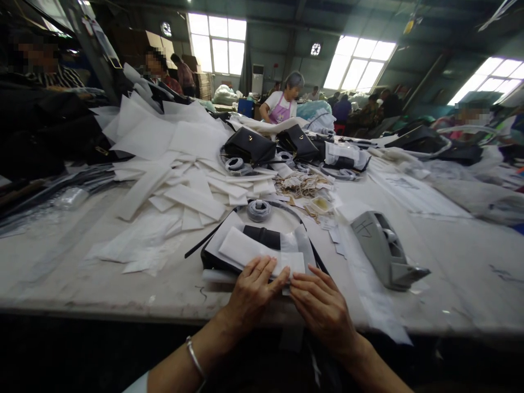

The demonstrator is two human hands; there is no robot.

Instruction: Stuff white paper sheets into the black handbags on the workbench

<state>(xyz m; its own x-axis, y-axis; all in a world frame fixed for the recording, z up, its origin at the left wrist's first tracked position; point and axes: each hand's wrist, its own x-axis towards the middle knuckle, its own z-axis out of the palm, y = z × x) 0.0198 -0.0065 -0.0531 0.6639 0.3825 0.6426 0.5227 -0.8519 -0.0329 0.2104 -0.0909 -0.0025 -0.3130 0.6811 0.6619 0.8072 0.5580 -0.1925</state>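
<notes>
A black handbag (209, 256) lies in front of me near the table's front edge, mostly covered by white padding sheets. A folded white foam strip (249, 248) rests across it, and a translucent strip (289, 241) lies over the bag's right part. My left hand (256, 281) lies on the foam strip, its fingers flat and its thumb pointing right. On the right end of the strip, the outstretched fingertips of my right hand (319, 297) touch its edge. Just behind the bag stands a wrapped grey coil (258, 210), with the black strap (286, 206) curving around it.
A grey tape dispenser (380, 248) stands to the right. White sheets (192, 191) are heaped at the left. Behind are tangled tan strings (301, 184) and several black bags (249, 146). A co-worker in a purple apron (281, 112) is across the table (123, 295).
</notes>
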